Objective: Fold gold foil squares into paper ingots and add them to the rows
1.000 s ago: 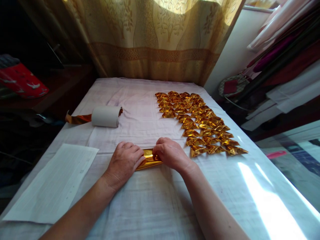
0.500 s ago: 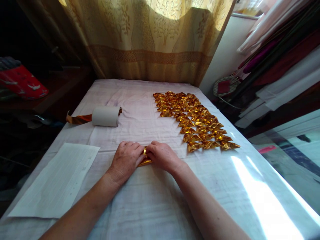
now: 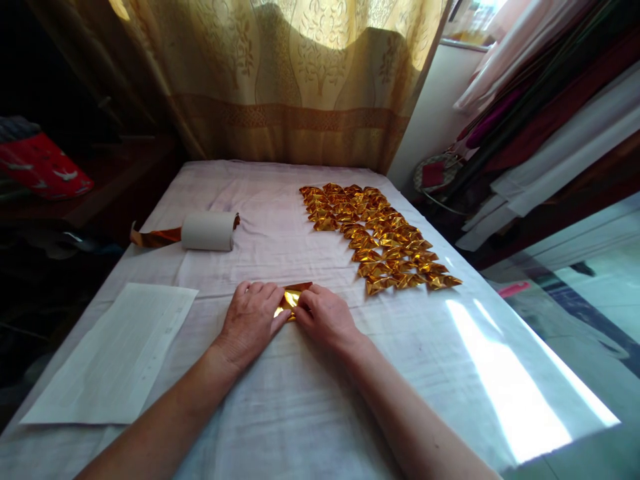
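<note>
A piece of shiny gold foil paper lies on the cloth between my hands, its far edge folded with a darker strip along it. My left hand grips its left side, thumb on the near edge and fingers over the far part. On the right side, my right hand pinches the foil with curled fingers. Part of the foil is hidden under both hands. To the right, several folded gold foil ingots sit in close rows.
A grey-white roll with a gold foil strip trailing left lies at the back left. A white paper sheet rests at the left. Behind the cloth-covered table hangs a gold curtain; clothes hang at the right.
More of the foil's bright surface shows between my hands, and its far edge is now visible. My right hand's fingers have shifted nearer to me. The view has turned slightly.
</note>
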Available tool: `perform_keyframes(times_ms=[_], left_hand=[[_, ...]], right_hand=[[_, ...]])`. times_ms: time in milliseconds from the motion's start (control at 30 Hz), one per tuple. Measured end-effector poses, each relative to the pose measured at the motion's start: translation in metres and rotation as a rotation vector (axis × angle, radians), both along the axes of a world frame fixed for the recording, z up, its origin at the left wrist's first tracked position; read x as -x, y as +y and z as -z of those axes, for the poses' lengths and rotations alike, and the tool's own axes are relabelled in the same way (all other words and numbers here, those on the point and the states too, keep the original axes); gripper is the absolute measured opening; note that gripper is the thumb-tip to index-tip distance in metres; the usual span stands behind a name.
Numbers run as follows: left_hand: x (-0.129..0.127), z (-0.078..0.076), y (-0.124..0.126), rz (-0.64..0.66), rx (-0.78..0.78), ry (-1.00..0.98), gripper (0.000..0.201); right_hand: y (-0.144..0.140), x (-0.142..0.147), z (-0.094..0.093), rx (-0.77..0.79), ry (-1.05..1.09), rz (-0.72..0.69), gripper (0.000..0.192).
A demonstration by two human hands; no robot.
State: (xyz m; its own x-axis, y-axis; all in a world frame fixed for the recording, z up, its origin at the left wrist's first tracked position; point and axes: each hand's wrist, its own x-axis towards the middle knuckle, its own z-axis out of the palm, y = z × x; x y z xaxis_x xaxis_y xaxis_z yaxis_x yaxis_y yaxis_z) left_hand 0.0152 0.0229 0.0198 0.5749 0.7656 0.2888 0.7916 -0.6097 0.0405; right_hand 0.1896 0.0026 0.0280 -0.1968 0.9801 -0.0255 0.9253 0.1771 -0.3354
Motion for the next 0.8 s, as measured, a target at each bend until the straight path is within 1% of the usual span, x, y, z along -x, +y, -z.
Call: perform_keyframes(times_ms=[100,167,433,567,633,667,733,800], left_hand=[[-0.001,0.004,-0.003,-0.009,-0.023,-0.010,0.020],[-0.001,0.005,-0.004,-0.004,-0.031,-0.010,0.020],[-0.001,0.007,-0.004,-0.004,-0.021,-0.067,0.017],[-0.002,0.008,-0.004,-0.009,-0.033,-0.032,0.018],[-0.002,0.009,-0.003,-0.008,-0.039,-0.016,0.018],[-0.002,0.009,-0.003,-0.006,-0.042,-0.019,0.018],[-0.002,0.010,-0.004,-0.003,-0.049,-0.041,0.017],[-0.002,0.011,-0.004,-0.001,-0.059,-0.059,0.017]], right_hand=[[-0.005,0.007,0.004,-0.046,-0.059,0.073,0.018],[-0.009,0.006,0.007,-0.073,-0.062,0.100,0.018],[-0.027,-0.023,0.015,-0.110,0.003,0.177,0.012],[-0.029,-0.029,0.015,-0.125,0.031,0.208,0.015],[-0.029,-0.026,0.015,-0.175,0.064,0.178,0.022],[-0.029,-0.023,0.015,-0.202,0.072,0.133,0.028],[-0.030,-0.017,0.016,-0.219,0.060,-0.013,0.041],[-0.031,-0.012,0.018,-0.154,0.021,-0.163,0.052]])
